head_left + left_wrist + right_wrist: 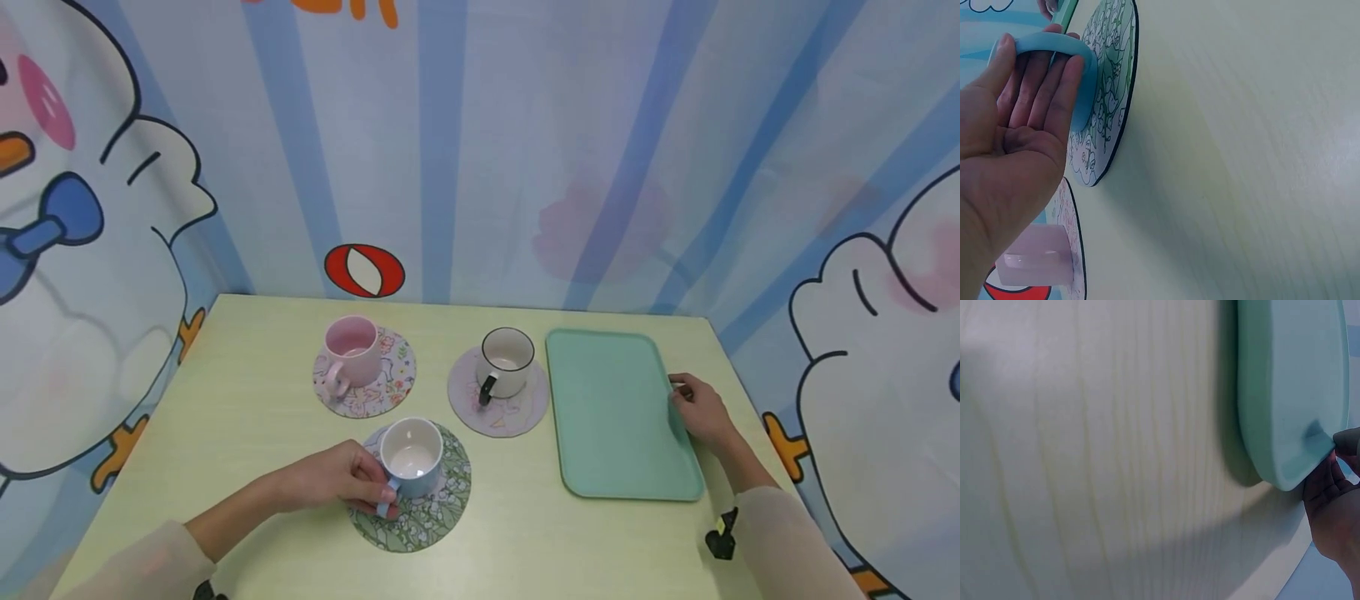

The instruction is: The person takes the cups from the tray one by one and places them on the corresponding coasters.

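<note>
My left hand (341, 479) grips the handle of a light blue mug (420, 483). The mug is upright over a round green patterned placemat (438, 529). In the left wrist view, the thumb rests on the blue handle (1050, 42) and several fingers pass behind it. My right hand (701, 408) pinches the right rim of a mint green tray (618, 417), which holds nothing. In the right wrist view, the thumb lies over the tray's edge and the fingers are curled under it.
A pink mug (360, 358) stands on a floral round placemat (401, 367) at the back left. Between it and the tray, a white mug (513, 375) with a black rim sits on a pale purple placemat (465, 400). A cartoon-printed curtain (495, 167) borders the table (262, 358).
</note>
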The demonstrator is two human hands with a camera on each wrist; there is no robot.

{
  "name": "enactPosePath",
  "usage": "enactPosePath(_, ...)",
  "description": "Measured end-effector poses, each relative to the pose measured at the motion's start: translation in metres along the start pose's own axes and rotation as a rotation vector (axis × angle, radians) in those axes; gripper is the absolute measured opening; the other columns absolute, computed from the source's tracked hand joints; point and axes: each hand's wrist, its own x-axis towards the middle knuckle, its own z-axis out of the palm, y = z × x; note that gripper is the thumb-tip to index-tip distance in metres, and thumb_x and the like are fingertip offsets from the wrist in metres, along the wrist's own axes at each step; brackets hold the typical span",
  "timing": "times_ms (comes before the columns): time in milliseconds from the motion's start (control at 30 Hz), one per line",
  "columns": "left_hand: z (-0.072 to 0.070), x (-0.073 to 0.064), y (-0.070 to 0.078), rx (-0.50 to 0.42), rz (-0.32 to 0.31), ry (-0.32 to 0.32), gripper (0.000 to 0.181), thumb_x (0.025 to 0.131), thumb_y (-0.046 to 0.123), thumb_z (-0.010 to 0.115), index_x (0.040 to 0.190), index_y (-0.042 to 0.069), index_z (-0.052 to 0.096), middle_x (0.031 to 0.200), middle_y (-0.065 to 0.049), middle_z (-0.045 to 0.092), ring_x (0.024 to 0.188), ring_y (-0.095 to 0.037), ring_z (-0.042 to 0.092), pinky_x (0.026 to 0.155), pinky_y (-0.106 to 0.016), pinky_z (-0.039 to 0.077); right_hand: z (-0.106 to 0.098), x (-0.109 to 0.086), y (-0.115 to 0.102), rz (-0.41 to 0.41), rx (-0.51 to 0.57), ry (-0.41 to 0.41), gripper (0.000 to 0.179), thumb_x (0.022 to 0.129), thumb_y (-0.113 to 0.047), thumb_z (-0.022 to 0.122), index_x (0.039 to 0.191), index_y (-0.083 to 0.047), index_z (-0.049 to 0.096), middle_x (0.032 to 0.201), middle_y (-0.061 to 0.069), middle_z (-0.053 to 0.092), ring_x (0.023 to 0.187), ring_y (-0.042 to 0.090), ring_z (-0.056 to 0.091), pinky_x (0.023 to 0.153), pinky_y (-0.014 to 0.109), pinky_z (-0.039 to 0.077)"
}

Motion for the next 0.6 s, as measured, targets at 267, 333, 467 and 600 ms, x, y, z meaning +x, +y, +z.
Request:
enactPosePath(267, 0.005, 0.002, 0.004, 0.005, -0.005, 0.006, 0.022, 0.105, 0.015, 0.069, 0.11, -0.004, 0.078, 0.109, -0.022, 0.078, 0.108, -0.028, 0.075, 0.093, -0.038, 0.06, 0.001, -0.001, 0.003, -0.004, -0.01, 0.018, 0.042, 0.111, -0.012, 0.047, 0.147, 0.007, 0.051, 0.12, 0.03, 0.062, 0.105, 0.04, 0.061, 0.082, 0.048, 0.051)
enactPosePath(333, 0.003, 0.001, 0.006, 0.015, -0.003, -0.024, 0.022, 0.105, 0.016, 0.068, 0.112, -0.003, 0.078, 0.111, -0.021, 0.078, 0.111, -0.027, 0.074, 0.096, -0.036, 0.059, 0.002, 0.0, 0.004, -0.004, -0.009, 0.022, 0.041, 0.111, -0.011, 0.047, 0.148, 0.007, 0.051, 0.121, 0.03, 0.062, 0.106, 0.041, 0.062, 0.083, 0.049, 0.051)
enactPosePath(467, -0.006, 0.0, 0.008, 0.018, -0.013, -0.13, 0.025, 0.108, 0.017, 0.064, 0.12, -0.001, 0.077, 0.121, -0.021, 0.075, 0.121, -0.023, 0.068, 0.102, -0.031, 0.055, 0.003, 0.001, 0.006, -0.004, -0.004, 0.022, 0.042, 0.11, -0.011, 0.047, 0.148, 0.006, 0.051, 0.123, 0.031, 0.062, 0.107, 0.042, 0.061, 0.084, 0.051, 0.052)
enactPosePath(600, -0.013, 0.0, 0.008, -0.066, -0.04, -0.23, 0.029, 0.109, 0.015, 0.061, 0.129, -0.004, 0.072, 0.133, -0.024, 0.07, 0.13, -0.023, 0.063, 0.108, -0.035, 0.051, 0.002, 0.002, 0.006, -0.007, -0.008, 0.02, 0.042, 0.111, -0.012, 0.047, 0.149, 0.005, 0.051, 0.124, 0.03, 0.062, 0.107, 0.041, 0.062, 0.084, 0.05, 0.052)
